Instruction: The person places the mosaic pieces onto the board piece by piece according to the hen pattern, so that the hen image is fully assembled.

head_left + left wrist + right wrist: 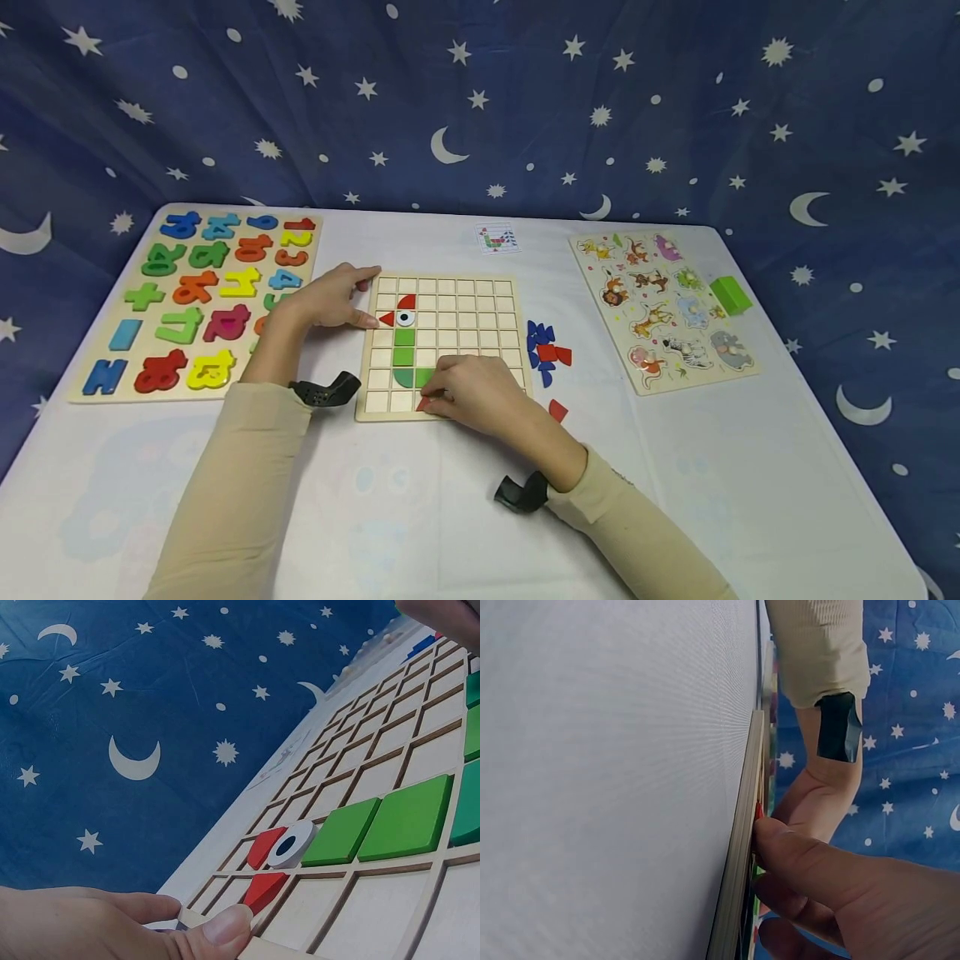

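Observation:
A wooden grid board [472, 333] lies on the table. My left hand [330, 297] holds its left edge, the thumb [229, 926] on the frame beside a red triangle [262, 891] and the index finger at the far corner. My right hand [480, 393] pinches a small red piece [422, 404] at the board's near row; the fingers hide most of it. Set in the grid are a red quarter-round piece [407, 302], a white eye disc [405, 317], green squares [403, 337] and a teal rounded piece [403, 377]. More green pieces continue under the right hand.
Loose blue pieces [534, 333] and red pieces [557, 410] lie right of the board. A small picture card [497, 238] is behind it. A letter-and-number puzzle [202, 300] stands at left, an animal puzzle [660, 317] and green block [731, 295] at right.

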A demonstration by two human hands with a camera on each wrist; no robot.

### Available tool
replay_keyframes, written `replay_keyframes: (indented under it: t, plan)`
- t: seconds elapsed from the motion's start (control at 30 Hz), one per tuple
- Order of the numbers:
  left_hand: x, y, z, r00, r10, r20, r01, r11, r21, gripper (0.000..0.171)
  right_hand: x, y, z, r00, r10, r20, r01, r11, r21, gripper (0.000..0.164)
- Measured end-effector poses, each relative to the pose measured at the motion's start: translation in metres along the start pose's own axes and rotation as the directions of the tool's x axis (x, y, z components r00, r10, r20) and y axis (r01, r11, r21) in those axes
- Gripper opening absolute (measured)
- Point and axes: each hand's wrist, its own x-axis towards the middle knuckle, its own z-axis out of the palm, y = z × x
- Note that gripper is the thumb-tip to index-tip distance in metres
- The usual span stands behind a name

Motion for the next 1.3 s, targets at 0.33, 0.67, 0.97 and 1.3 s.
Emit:
replay_keyframes:
  t: [0.33,0.67,0.97,1.3]
  plan:
    - [-0.0011,-0.0010,0.0005,1.000,0.009,-0.004,-0.009,1.000,0.005,0.093,-0.0007,-0.0034,-0.0012,1.000,0.014,-0.012,-0.014,1.000,-0.019,0.021]
    - [-0.0011,-0.0023,0.0012,1.000,0.011,-0.003,-0.011,1.000,0.002,0.093,-0.0002,-0.0023,0.0016,1.000,0.012,-0.009,-0.013,0.999,-0.030,0.019]
    - [-0.0008,-0.0023,0.0016,1.000,0.011,-0.001,-0.011,1.000,0.004,0.093,0.0000,-0.0033,0.0017,1.000,0.004,-0.016,-0.005,0.998,-0.063,0.020]
    - [0.0000,-0.0013,0.0002,1.000,0.000,0.001,0.000,1.000,-0.003,0.094,-0.0003,-0.0021,-0.0015,1.000,0.014,-0.010,-0.015,0.999,-0.035,0.019]
